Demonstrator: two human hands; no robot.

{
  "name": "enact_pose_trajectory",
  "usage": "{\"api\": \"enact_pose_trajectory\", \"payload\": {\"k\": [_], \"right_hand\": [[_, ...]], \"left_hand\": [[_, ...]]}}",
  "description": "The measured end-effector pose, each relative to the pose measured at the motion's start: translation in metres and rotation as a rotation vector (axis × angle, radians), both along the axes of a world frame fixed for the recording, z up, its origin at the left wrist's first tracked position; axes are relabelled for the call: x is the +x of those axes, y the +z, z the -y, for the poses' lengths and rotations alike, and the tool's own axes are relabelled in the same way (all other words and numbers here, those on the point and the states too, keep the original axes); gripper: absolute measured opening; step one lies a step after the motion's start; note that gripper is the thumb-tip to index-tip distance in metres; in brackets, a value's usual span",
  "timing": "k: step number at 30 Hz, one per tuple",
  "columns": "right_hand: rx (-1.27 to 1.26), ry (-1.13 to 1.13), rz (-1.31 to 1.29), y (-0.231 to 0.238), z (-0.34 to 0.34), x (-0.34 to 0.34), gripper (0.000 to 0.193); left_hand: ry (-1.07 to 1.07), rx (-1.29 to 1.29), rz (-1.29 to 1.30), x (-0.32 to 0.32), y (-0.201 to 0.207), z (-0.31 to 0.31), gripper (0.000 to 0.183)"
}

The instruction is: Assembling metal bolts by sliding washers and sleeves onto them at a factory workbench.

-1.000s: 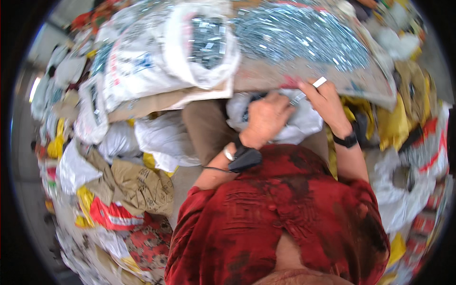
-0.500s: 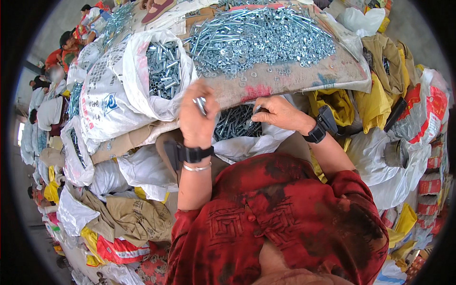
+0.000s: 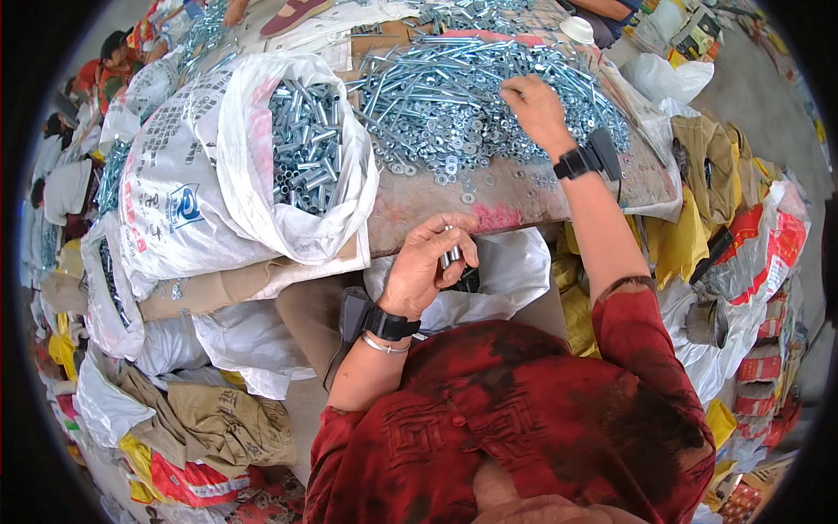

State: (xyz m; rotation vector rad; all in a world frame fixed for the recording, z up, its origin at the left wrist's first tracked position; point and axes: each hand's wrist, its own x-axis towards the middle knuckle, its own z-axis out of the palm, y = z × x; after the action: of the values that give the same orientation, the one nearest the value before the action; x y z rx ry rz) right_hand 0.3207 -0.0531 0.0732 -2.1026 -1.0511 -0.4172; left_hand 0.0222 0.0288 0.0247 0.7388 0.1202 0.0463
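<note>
My left hand (image 3: 426,269) is closed around several short metal sleeves (image 3: 450,253), held over the open white bag (image 3: 511,271) at my lap. That bag's contents are mostly hidden by the hand. My right hand (image 3: 534,106) reaches over the pile of long bolts, nuts and washers (image 3: 489,105) on the table, fingers bent together at the pile. Whatever is between its fingertips is too small to make out. To the left, a big white woven sack (image 3: 192,175) lies with its mouth towards the pile, full of loose metal sleeves (image 3: 307,148).
Stained cloth (image 3: 419,199) covers the table's near edge, with scattered washers on it. Brown and yellow sacks (image 3: 690,227) hang at the right, near a metal cup (image 3: 705,323). More sacks (image 3: 227,419) lie at lower left. Other people (image 3: 113,70) sit at far left.
My right hand has moved from the lap bag up and away to the bolt and washer pile. My left hand has come from beside the sleeve sack down and right over the lap bag, still holding sleeves.
</note>
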Motion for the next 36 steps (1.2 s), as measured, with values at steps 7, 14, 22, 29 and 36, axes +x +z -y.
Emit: {"api": "enact_pose_trajectory", "payload": {"k": [7,14,22,29,36], "right_hand": [[-0.578,-0.118,0.339,0.008,-0.023,-0.025,0.016],[0.043,0.096,0.202,0.048,0.031,-0.083,0.014],[0.439,0.258,-0.601,0.025,0.092,-0.158,0.013],[0.636,0.369,-0.693,0.052,0.087,-0.193,0.018],[0.600,0.425,-0.953,0.042,0.088,-0.188,0.019]], "left_hand": [[0.152,-0.092,0.032,-0.005,0.003,-0.006,0.033],[0.191,-0.217,0.171,-0.001,-0.004,-0.007,0.041],[0.209,-0.175,0.131,-0.007,-0.001,-0.001,0.032],[0.079,-0.249,0.180,-0.017,0.001,0.001,0.029],[-0.033,-0.069,0.135,-0.026,0.004,-0.006,0.024]]}}
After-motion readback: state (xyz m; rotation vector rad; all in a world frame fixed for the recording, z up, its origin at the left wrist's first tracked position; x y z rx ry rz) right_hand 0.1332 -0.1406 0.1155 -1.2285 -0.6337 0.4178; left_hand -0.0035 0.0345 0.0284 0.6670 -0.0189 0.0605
